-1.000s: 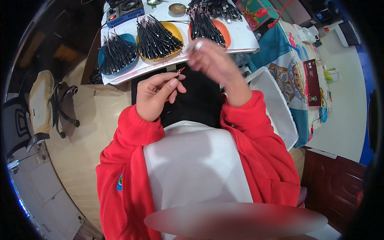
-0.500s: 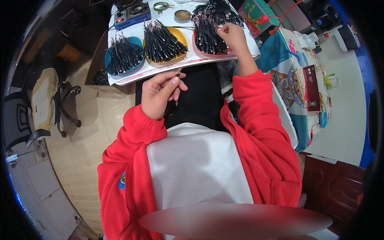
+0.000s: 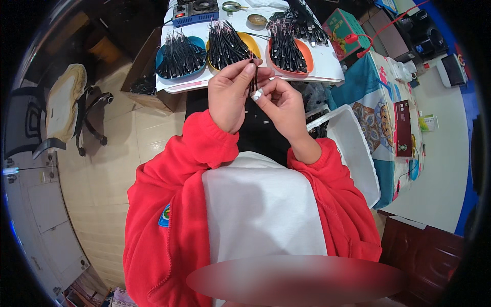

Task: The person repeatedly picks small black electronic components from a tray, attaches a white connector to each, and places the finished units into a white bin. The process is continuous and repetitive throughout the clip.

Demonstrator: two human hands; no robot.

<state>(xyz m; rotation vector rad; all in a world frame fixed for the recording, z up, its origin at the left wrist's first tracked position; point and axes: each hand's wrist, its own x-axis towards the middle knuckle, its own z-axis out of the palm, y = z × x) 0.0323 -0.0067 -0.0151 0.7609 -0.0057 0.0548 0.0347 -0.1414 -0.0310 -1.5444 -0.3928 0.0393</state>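
My left hand [image 3: 231, 94] pinches the upper end of thin black cables [image 3: 254, 77] held upright between my hands in front of the table edge. Lower down, my right hand [image 3: 282, 108] grips the same cables, with a small white piece at its thumb and fingertips that I cannot make out. Just beyond stand three bowls of short black cables with metal plugs and pinkish bare wire ends: a blue bowl [image 3: 162, 73], a yellow bowl [image 3: 251, 42] and an orange bowl [image 3: 306, 50].
Behind the bowls are a blue burner unit [image 3: 195, 19], a round tin [image 3: 257, 20] and a loose cable pile [image 3: 309, 23]. A white foam box [image 3: 364, 171] stands right, beside a cloth-covered table [image 3: 381, 77]. On the left are an office chair [image 3: 64, 107] and a cardboard box [image 3: 134, 69].
My right hand has come back from the orange bowl to meet my left hand. The left hand has moved up and right; both now hold cables together. The whole view has shifted slightly.
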